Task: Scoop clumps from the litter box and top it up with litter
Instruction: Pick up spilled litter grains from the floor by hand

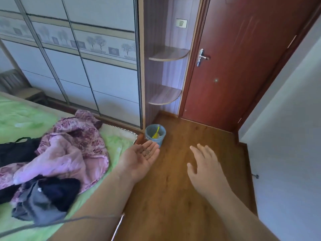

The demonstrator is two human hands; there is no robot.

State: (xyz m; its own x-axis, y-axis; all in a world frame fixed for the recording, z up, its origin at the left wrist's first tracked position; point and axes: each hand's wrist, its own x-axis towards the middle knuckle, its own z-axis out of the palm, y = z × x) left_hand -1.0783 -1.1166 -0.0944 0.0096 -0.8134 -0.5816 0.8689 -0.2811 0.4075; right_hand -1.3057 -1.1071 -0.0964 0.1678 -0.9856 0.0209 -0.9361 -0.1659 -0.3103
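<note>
We look down a strip of wooden floor (182,173) hemmed by the edge of the bed (22,119) on the left and a white wall (286,136) on the right. It runs on to one closed red-brown door (234,70), and most of its boards lie bare.

One small blue bin (161,141) stands on the floor in the corner where the bed's foot meets the end of the sliding wardrobe (90,79). Two rounded corner shelves (167,53) sit one above the other over the bin. One yellow tool (156,131) leans inside the bin, with its lower end too blurred for us to name.

Our two hands are both released. The left hand (141,158) is held palm up with straight fingers, the fingertips just short of the bin. On it lie a few small dark grains (147,152), too tiny to count, which may be litter. The right hand (204,165) hangs palm down over the bare floor, fingers spread and grasping nothing, well apart from the left.

On the bed lies one crumpled pink flowered cloth (69,148) among dark garments (57,192).
</note>
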